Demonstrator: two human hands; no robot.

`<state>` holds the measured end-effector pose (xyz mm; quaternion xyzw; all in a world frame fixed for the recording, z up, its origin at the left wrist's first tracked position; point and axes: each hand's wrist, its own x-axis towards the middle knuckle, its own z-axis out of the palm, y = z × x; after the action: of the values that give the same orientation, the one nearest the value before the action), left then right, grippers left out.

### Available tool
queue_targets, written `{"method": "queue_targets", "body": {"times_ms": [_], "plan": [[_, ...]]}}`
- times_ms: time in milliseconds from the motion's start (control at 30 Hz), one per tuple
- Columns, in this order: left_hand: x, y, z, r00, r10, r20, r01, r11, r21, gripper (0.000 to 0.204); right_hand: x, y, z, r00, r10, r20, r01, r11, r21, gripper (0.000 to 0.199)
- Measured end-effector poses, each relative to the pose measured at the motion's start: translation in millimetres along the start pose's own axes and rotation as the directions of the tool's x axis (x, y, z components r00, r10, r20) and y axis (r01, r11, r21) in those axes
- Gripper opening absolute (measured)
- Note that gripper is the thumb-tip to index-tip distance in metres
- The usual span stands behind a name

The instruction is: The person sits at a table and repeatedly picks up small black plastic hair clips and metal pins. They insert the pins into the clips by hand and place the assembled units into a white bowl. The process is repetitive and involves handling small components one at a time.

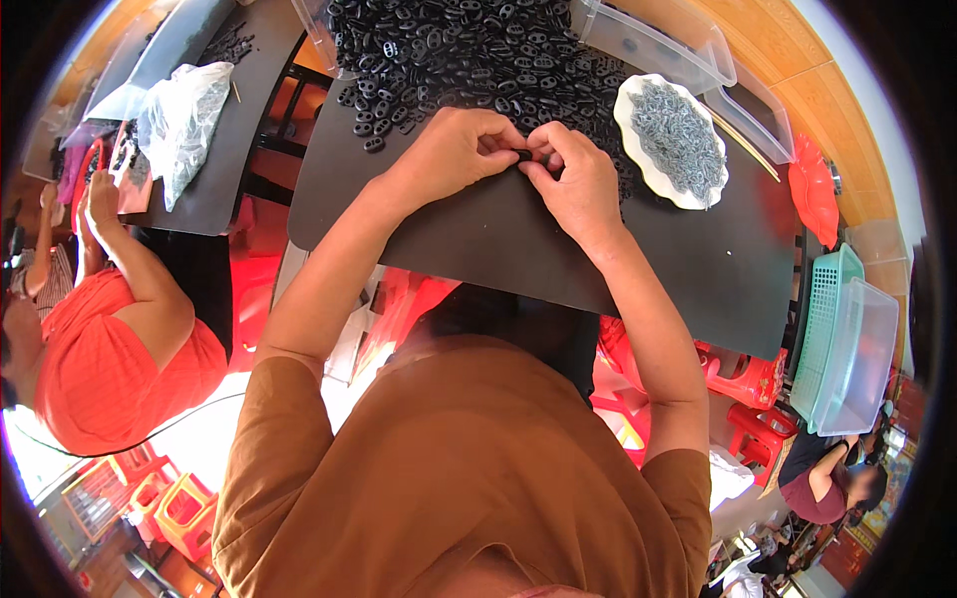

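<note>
Between the fingertips of both hands is a small black plastic piece [522, 155], mostly covered by the fingers. My left hand [464, 149] pinches it from the left, thumb below and fingers curled above. From the other side my right hand [576, 179] closes thumb and forefinger on it. Both hands are just over the dark table [478, 234]. Right beyond them spreads a large heap of black oval pieces with holes [469, 60]. A white scalloped dish [638, 145] full of small silvery metal parts [680, 140] stands to the right of my right hand.
Clear plastic bins [663, 45] stand at the back right, near thin wooden sticks [748, 145] and a red dish [812, 189]. A green basket [822, 319] is off the right edge. At left, a person in red [130, 349] sits by another table with a plastic bag [184, 125].
</note>
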<state>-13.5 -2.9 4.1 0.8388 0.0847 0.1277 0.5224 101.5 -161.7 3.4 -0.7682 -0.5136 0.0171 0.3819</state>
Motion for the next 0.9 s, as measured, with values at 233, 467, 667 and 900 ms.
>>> {"method": "queue_targets", "body": {"times_ms": [233,467,667,900], "plan": [[0.6,-1.0,3.2,0.997,0.075,-0.034,-0.076,0.997,-0.008,0.015,1.0,6.3,1.5,0.999,0.036,0.025,-0.038,0.997,0.07,0.024],[-0.3,-5.0,3.6,0.998,0.049,-0.038,-0.049,0.999,-0.004,0.012,1.4,1.8,-1.9,0.997,0.056,0.048,-0.06,0.995,0.075,0.023],[0.4,-6.4,3.5,0.995,0.096,-0.04,-0.095,0.995,0.026,0.011,1.8,2.5,-6.7,0.988,0.104,0.113,-0.121,0.98,0.155,0.023],[0.6,-6.1,5.4,0.999,0.032,-0.043,-0.033,0.999,-0.026,0.012,0.9,3.9,-4.3,0.993,0.091,0.079,-0.1,0.987,0.125,0.021]]}}
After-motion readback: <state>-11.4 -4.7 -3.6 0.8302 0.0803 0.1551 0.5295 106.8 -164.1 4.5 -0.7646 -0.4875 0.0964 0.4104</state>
